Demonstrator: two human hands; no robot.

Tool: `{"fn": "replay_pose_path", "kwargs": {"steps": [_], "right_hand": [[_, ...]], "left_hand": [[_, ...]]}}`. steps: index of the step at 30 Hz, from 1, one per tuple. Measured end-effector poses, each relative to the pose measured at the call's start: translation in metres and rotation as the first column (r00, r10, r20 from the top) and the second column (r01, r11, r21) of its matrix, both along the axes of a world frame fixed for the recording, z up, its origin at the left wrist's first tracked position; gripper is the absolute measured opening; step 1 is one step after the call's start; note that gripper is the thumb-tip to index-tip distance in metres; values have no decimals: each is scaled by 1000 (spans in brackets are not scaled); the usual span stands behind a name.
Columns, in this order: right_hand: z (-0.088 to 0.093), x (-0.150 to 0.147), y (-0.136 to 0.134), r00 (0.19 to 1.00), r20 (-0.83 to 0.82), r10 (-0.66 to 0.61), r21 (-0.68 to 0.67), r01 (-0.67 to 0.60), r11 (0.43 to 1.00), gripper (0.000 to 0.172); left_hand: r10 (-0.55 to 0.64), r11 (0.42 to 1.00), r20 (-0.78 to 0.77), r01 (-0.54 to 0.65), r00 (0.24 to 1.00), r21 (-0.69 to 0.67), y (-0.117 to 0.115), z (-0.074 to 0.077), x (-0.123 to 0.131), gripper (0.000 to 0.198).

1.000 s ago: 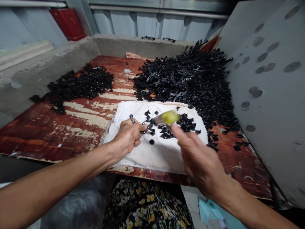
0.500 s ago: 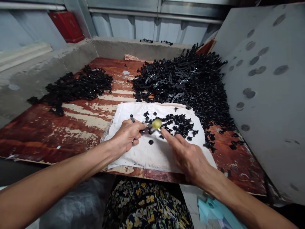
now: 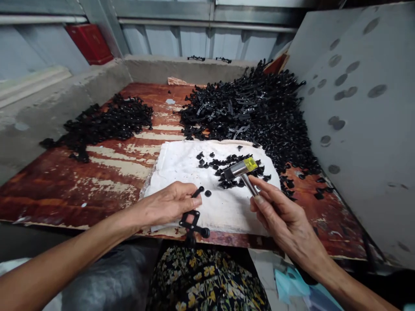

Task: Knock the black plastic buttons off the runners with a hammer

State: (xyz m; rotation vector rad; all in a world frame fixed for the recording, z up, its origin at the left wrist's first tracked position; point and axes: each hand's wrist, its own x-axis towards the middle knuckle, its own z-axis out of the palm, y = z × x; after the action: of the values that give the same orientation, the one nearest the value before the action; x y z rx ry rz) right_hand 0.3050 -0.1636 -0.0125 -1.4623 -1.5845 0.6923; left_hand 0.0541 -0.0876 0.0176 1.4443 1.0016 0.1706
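Between the thumb and fingers of my left hand (image 3: 171, 201) is a black linkage piece (image 3: 191, 219), its jointed arms and round ends hanging below the hand near the cloth's front edge. My right hand (image 3: 285, 214) grips a small hammer (image 3: 241, 168) by its shaft; its metal head has a yellow face at one end and a dark one at the other. The hammer head is raised over a scatter of small black round-headed parts (image 3: 230, 183) on the white cloth (image 3: 181, 164). One loose black part (image 3: 208, 193) lies just right of my left fingertips.
A large heap of black linkage pieces (image 3: 240, 103) covers the back right of the worn red-brown board (image 3: 110, 172). A smaller pile (image 3: 110, 123) lies at left. A spotted pale panel (image 3: 359, 129) stands along the right, and a low concrete ledge (image 3: 184, 69) runs behind.
My right hand has drawn back to the right, lifting the hammer off the cloth's middle. My left hand has brought the linkage piece toward me, and it now hangs down in view.
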Motion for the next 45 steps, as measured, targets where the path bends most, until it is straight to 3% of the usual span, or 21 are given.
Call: {"fn": "replay_pose_path", "kwargs": {"steps": [5, 13, 29, 45], "right_hand": [[-6, -1, 2, 999, 48, 22, 14, -22, 1000, 36], [-6, -1, 3, 998, 63, 29, -2, -29, 1000, 37], [-8, 1, 3, 995, 80, 63, 21, -64, 998, 38], [-6, 1, 3, 994, 80, 76, 18, -77, 997, 38]], "left_hand": [[-109, 987, -100, 119, 989, 108, 2, -3, 7, 30], [-111, 947, -262, 182, 959, 265, 5, 1, 17, 33], [-106, 950, -185, 155, 977, 272, 7, -2, 19, 35], [-108, 946, -270, 182, 957, 268, 8, 1, 21, 35]]}}
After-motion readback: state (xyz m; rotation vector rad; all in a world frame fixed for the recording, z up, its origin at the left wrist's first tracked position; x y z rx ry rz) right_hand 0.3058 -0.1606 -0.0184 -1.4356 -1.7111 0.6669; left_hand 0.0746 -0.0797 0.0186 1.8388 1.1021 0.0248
